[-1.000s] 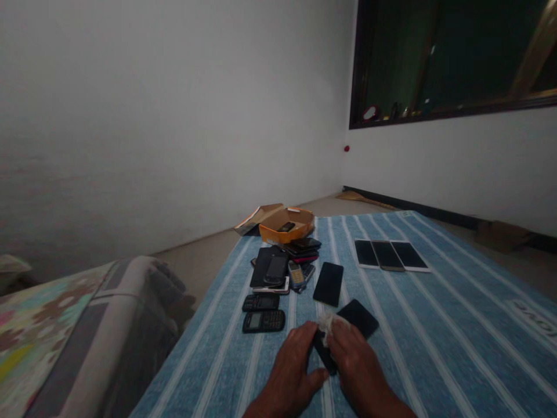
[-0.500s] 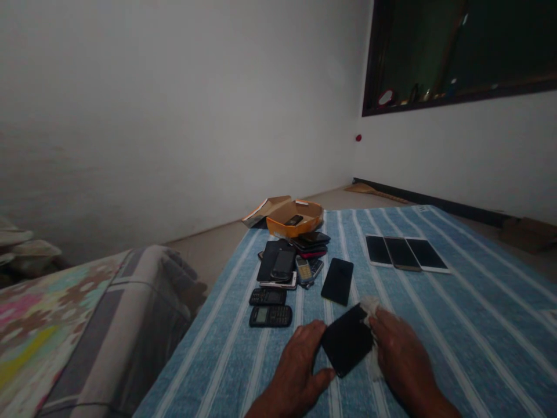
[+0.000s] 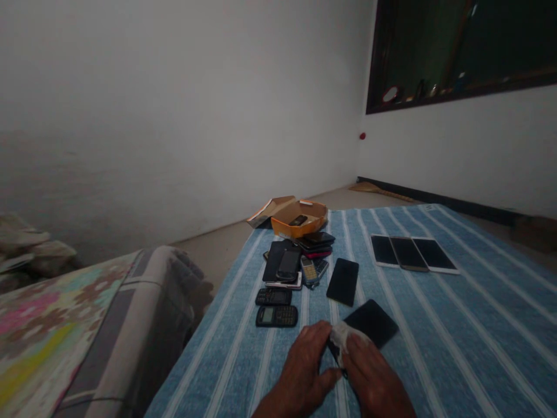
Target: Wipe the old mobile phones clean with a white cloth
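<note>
A black phone or tablet lies tilted on the blue striped cloth. My left hand grips its near left end between thumb and fingers. My right hand presses a whitish cloth on the device's left part, close to my left fingers. Just beyond lies another dark phone. To the left are two black keypad phones, one behind the other, and a pile of several phones.
An open orange box with a small phone inside stands at the far edge. Three phones lie side by side at right. A floral-covered surface is at left.
My right hand and the whitish cloth have moved left across the device, from its right edge to its left part. My left hand still holds its end. The view has shifted slightly.
</note>
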{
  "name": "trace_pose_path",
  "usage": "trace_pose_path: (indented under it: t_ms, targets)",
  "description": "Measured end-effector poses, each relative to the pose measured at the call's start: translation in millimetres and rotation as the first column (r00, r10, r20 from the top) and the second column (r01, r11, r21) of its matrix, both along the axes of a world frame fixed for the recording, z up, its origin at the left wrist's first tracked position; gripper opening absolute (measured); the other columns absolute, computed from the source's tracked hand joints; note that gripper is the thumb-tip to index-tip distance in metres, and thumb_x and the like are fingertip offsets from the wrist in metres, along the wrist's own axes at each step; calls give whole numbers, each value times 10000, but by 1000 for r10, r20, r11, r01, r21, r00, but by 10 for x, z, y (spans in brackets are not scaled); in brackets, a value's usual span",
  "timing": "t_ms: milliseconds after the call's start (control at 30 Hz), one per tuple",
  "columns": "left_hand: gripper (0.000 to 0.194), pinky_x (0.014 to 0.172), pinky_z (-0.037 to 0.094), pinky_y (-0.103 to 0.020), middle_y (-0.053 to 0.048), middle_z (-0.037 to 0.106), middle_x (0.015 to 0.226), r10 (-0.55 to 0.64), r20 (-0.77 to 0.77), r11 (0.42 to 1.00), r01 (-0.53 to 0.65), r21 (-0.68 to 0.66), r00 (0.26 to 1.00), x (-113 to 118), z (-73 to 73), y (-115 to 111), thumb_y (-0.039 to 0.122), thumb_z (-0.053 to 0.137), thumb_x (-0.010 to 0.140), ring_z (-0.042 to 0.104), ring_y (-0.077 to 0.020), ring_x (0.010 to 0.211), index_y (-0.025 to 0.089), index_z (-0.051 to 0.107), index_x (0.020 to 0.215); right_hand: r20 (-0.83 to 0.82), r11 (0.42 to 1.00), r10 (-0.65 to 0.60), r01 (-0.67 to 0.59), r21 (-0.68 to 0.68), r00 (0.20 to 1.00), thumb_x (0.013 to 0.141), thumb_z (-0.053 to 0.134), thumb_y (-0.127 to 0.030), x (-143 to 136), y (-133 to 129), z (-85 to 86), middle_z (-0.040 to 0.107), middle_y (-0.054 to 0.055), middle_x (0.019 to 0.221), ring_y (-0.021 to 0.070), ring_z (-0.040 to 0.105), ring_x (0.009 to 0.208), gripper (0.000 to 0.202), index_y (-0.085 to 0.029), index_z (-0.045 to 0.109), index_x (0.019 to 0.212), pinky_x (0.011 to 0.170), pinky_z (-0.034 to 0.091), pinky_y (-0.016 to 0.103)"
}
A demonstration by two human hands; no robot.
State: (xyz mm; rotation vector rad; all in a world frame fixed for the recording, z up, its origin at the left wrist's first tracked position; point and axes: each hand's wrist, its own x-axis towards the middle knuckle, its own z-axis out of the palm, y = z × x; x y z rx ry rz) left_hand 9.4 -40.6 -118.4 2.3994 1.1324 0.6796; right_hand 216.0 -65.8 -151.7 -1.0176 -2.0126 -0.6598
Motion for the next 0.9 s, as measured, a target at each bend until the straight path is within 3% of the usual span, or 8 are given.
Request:
trace_pose_path:
  t_ms: [133,233,400,600,700,900]
  targets:
    - [643,1102,377,-562,-135,519,1427,28,2,1000,-28,-15,1000,18,22,8,340,623,854,496,-334,1296,232,393,1445,9,997,74,-74,-12,997,910,408,-107,-63,-22,-20,730,100,1076,226,675,1034,305,-180,651,1078,918,514,344]
    - [654,1111,356,-578,-153,506,1440,17,-10,1000,-17,-25,1000,16,32,19,326,633,850,476,-344,1316,214,383,1444,4,995,85,-85,-48,996,901,401,-88,4,-28,-6,725,95,1103,222,673,1047,328,-187,662,1074,915,515,334]
    - [700,1131,323,-581,-154,475,1467,-13,-22,998,11,-56,1000,-1,50,27,300,644,840,441,-342,1348,217,328,1459,-27,986,-107,102,-131,994,763,370,18,334,48,19,701,100,1150,245,656,1078,493,-192,658,1104,900,531,381]
    - [638,1144,310,-567,-111,503,1442,-2,14,997,3,-73,1000,31,144,6,325,632,847,459,-330,1330,255,370,1424,-39,911,-339,318,-261,940,743,402,-33,729,139,-28,676,115,1172,321,658,1028,545,-235,626,1198,834,557,465]
    - [643,1136,323,-568,-116,499,1445,-5,9,998,5,-62,1000,28,109,12,314,635,849,460,-331,1327,252,363,1429,-55,918,-323,299,-259,945,764,414,-40,670,105,-71,670,127,1185,332,646,1047,544,-224,613,1236,841,552,461]
    - [674,1136,313,-594,-163,462,1475,-18,-16,999,17,-30,1000,-4,-59,30,354,615,882,407,-339,1375,206,315,1466,-54,987,-144,139,-84,988,828,371,-22,215,-60,-165,690,150,1154,287,640,1105,441,-162,645,1144,905,528,423]
